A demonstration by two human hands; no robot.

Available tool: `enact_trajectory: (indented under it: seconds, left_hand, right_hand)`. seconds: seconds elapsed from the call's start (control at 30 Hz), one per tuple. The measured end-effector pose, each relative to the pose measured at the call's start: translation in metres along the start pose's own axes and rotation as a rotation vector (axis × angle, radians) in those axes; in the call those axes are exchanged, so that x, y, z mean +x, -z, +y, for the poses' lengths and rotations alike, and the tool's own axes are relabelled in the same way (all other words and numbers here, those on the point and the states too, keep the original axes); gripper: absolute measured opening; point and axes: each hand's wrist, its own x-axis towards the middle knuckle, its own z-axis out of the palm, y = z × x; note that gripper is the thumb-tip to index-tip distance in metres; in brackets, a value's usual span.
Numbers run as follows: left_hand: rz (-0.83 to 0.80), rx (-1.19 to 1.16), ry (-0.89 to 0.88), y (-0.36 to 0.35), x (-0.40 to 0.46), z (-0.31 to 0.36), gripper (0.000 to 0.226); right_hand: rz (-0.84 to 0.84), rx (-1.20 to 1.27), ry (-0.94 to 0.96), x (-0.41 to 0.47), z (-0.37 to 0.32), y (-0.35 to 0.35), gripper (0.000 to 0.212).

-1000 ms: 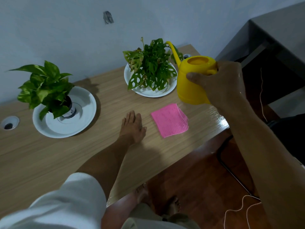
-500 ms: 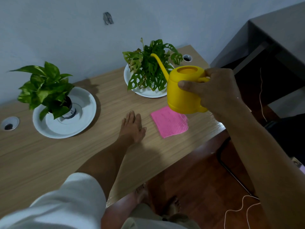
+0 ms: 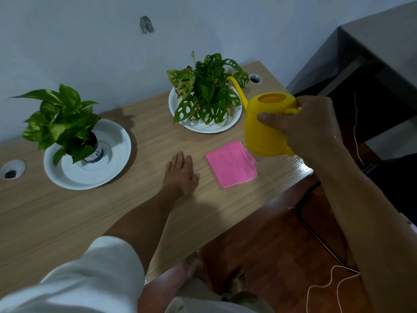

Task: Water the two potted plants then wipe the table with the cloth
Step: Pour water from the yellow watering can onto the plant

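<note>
The person's right hand (image 3: 309, 125) is wrapped around the handle of a bright yellow plastic watering can (image 3: 266, 125), thumb pressed across the can's side and fingers closed over the handle at its top edge. The can is held roughly upright above the right end of the light wooden table (image 3: 67, 213), and its thin curved spout (image 3: 238, 88) reaches up and left into the foliage of the dark green plant with holed leaves (image 3: 207, 91), which sits on a white round plate (image 3: 203, 128) near the back of the table. The left hand (image 3: 180, 175) lies flat, palm down, on the tabletop with its fingers extended together and holding nothing; a white sleeve (image 3: 90, 279) covers the upper arm. Just right of that hand, apart from it, a pink folded cloth (image 3: 232, 164) rests on the wood, its far right corner beneath the can's base. Well to the left, a pale-and-green broad-leaved plant in a dark pot (image 3: 61, 123) stands on a second white plate (image 3: 108, 163).
</note>
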Motion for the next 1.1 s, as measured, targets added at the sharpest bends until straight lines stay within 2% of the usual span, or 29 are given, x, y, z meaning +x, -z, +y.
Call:
enact_trajectory:
  seconds: [0.37,0.67,0.83,1.1]
  left_hand:
    - [-0.011,-0.007,-0.002,0.003,0.001,0.001,0.082]
    - [0.117,-0.002,-0.003,-0.004,-0.029,-0.014,0.082]
    - [0.139,0.018,0.066,-0.013,-0.059,-0.027,0.081]
    - [0.175,0.019,0.276,-0.013,-0.112,-0.058,0.086]
  right_hand:
    - [-0.008,0.068,0.038,-0.002,-0.014,-0.014,0.064]
    - [-0.035,0.137,0.038,-0.017,-0.013,-0.029,0.055]
    - [-0.01,0.149,0.132,-0.024,-0.006,-0.037,0.052]
    - [-0.193,0.367,0.261,-0.041,-0.02,-0.053,0.061]
